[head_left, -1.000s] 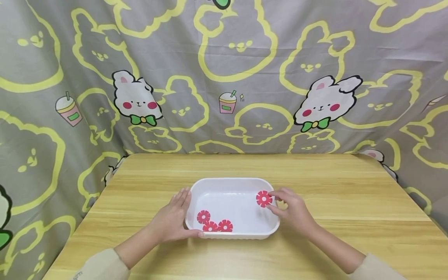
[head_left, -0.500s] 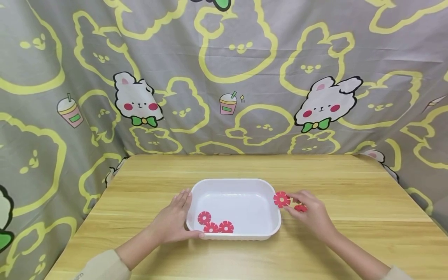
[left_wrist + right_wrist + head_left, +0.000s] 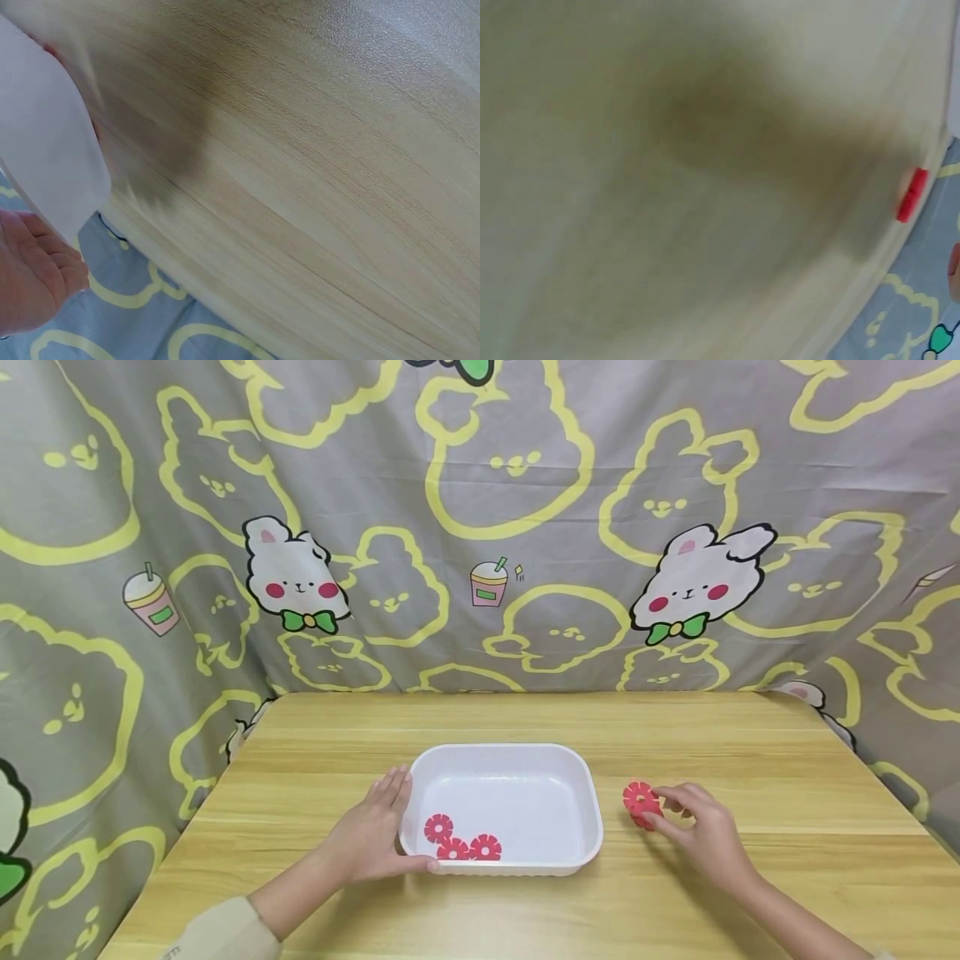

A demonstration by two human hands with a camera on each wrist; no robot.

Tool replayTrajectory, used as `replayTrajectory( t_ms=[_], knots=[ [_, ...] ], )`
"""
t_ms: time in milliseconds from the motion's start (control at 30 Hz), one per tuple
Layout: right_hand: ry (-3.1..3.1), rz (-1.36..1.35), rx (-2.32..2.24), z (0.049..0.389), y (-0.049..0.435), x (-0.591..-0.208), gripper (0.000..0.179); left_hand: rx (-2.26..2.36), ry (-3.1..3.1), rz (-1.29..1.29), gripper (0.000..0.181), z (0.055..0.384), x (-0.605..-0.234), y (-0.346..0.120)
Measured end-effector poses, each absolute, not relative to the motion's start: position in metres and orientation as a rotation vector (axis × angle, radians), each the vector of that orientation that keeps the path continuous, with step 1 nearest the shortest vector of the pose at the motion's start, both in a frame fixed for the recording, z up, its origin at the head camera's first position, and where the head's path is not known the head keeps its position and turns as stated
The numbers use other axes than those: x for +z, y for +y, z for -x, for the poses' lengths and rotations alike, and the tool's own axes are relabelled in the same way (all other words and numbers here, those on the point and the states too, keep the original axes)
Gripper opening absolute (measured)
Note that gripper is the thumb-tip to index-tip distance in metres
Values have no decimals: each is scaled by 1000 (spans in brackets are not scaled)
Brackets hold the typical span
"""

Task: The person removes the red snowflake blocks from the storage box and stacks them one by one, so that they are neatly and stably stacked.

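Observation:
In the head view a white plastic tray (image 3: 517, 802) stands on the table, with several red snowflake discs (image 3: 485, 848) lying in its front left corner. My left hand (image 3: 375, 835) rests on the tray's left end, fingers straight along the outer side and thumb at the front rim. To the right of the tray, my right hand (image 3: 705, 831) pinches a red snowflake disc (image 3: 637, 795) between thumb and index finger. It overlaps another red disc (image 3: 648, 818) beside the thumb. The right wrist view shows a red disc edge-on (image 3: 912, 195).
The wooden table (image 3: 525, 718) reaches back to a grey patterned curtain (image 3: 465, 635), which also hangs along both sides. In the left wrist view the tray's white wall (image 3: 52, 127) stands at the left, next to the table's edge.
My right hand has moved rightward from over the tray's right end to beside it, carrying the pinched disc to the other disc on the table. My left hand and the tray have stayed put.

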State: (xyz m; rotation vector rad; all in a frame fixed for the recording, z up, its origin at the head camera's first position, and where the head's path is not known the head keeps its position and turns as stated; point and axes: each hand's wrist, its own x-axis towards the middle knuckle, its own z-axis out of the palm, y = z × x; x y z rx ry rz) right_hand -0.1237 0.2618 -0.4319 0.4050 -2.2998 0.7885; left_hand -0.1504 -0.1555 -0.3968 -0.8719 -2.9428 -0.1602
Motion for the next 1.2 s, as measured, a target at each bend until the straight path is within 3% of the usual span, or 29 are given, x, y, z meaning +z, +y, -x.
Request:
replayTrajectory(
  t_ms=[567,1200],
  knots=[
    [-2583,8,1028,119,270,-453,25,-161,-2944,860,115,150,-399,-156],
    [-2502,-9,996,122,269,-464,23,-181,-2947,858,115,151,-398,-156]
  ],
)
